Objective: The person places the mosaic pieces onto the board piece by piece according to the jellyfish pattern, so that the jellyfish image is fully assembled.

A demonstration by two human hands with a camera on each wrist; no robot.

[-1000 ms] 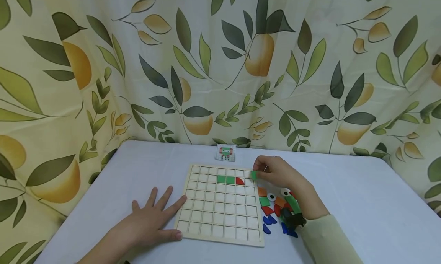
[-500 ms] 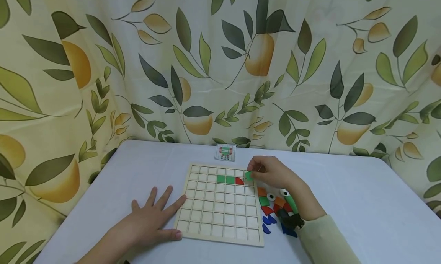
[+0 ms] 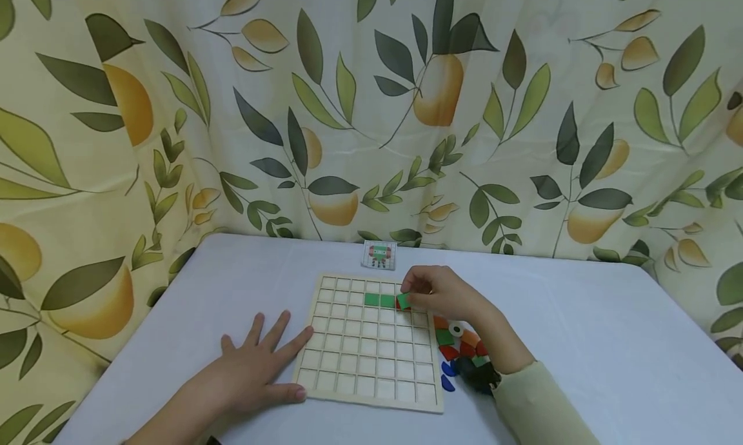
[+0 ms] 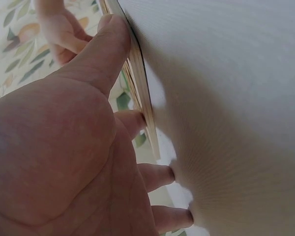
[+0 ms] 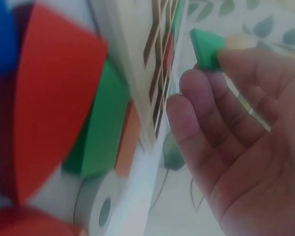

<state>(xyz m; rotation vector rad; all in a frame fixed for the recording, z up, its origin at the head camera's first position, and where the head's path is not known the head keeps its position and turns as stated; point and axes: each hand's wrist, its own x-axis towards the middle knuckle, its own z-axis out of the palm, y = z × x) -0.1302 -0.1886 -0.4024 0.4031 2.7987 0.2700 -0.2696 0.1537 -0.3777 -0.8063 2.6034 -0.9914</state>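
The left hand (image 3: pixel 255 371) lies nearest, its fingers spread flat, with the thumb on the near left corner of the pale gridded board (image 3: pixel 367 351), the index fingertip against the left edge and the other fingertips on the white worktop (image 3: pixel 615 348). Across from it a pale green sleeve (image 3: pixel 542 400) reaches in, with a dark device (image 3: pixel 477 375) at the wrist. Beside the board's right edge lie loose pieces: blue ones (image 3: pixel 447 383) nearest, then red, orange and green ones around a white round piece (image 3: pixel 456 329) with a dark centre. Farther on, the right hand (image 3: pixel 445 293) pinches a green block (image 3: pixel 403 301) between thumb and fingertips, tilted and held above the board's second row from the far edge, over a red piece (image 5: pixel 168 50) that it partly covers. Left of that, two green squares (image 3: pixel 380 300) sit side by side in neighbouring cells. Beyond the board is a small card (image 3: pixel 379 255) printed with a green and red figure, and behind the worktop hangs a curtain (image 3: pixel 348 155) patterned with leaves and orange fruit.
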